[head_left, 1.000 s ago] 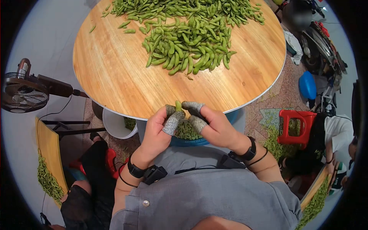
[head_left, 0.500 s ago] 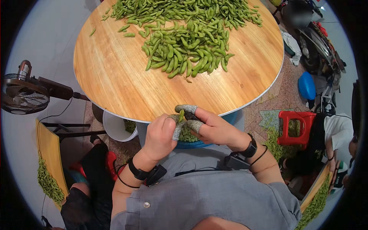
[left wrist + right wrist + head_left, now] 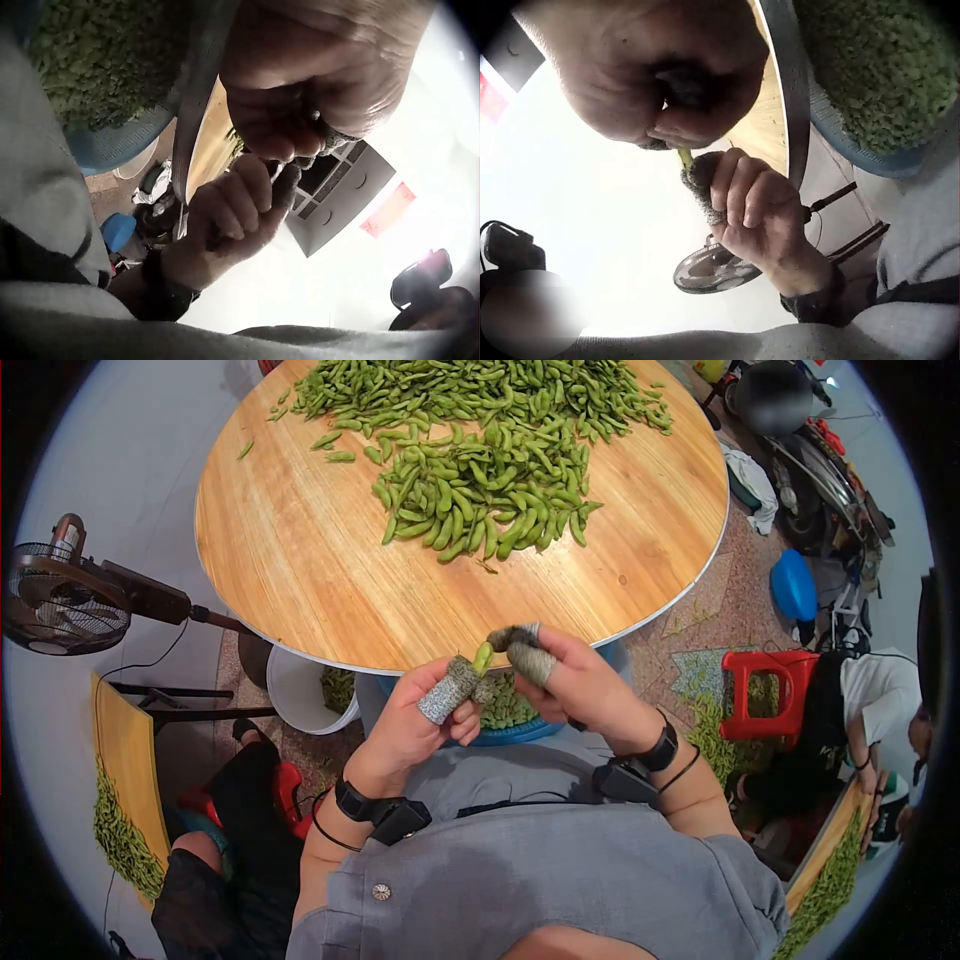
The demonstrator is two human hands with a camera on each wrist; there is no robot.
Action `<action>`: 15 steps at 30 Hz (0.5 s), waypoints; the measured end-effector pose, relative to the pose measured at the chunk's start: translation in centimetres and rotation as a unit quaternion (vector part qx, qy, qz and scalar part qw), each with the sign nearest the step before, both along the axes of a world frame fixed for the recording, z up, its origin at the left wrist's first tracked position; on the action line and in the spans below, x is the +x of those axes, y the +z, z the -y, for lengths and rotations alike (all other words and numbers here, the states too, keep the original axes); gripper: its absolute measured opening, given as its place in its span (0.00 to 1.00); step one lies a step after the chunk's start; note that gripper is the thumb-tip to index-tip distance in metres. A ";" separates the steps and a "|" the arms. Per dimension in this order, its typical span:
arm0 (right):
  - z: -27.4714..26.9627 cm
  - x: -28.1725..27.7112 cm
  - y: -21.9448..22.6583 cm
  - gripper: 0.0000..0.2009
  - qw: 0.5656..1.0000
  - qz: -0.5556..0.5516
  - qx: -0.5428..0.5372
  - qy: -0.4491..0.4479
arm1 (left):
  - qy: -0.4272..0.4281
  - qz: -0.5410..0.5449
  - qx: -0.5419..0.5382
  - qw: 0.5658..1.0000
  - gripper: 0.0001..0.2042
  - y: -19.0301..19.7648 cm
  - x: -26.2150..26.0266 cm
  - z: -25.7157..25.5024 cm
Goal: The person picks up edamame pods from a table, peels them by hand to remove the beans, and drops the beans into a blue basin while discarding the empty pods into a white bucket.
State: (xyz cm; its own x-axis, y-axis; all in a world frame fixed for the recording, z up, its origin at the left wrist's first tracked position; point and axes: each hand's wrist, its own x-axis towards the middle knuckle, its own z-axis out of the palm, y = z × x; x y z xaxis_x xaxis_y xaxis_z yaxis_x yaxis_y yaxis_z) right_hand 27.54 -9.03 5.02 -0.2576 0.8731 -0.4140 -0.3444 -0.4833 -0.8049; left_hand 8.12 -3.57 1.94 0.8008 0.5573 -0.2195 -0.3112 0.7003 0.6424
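Note:
My left hand [image 3: 405, 725] pinches a green edamame pod [image 3: 483, 658] between thumb and forefinger, both in grey cloth finger covers. The fingers of my right hand [image 3: 595, 695] are curled, their covered tips meeting at the pod's upper end. In the right wrist view the pod [image 3: 685, 157] bridges the fingertips of both hands; a dark shape sits in the hollow of the right palm. Below the hands is a blue basin [image 3: 515, 735] of shelled green beans [image 3: 510, 707]. A heap of edamame pods [image 3: 480, 490] lies on the round wooden table [image 3: 300, 580].
Left of the basin stands a white bucket [image 3: 290, 700], with a fan [image 3: 70, 595] farther left. On the right are a red stool [image 3: 735, 695] and a blue bowl [image 3: 793, 585]. People sit on both sides beside boards with more pods.
Half a second ago the hands were closer over a pod, the left turned knuckles up. Now the left has rolled so its covered thumb shows, and the pod stands between both hands' fingertips.

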 end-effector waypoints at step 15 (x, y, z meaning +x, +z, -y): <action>0.0 0.8 -4.7 0.07 0.994 0.011 0.095 -0.045 | -0.013 -0.054 -0.003 0.998 0.09 -1.0 1.5 -0.1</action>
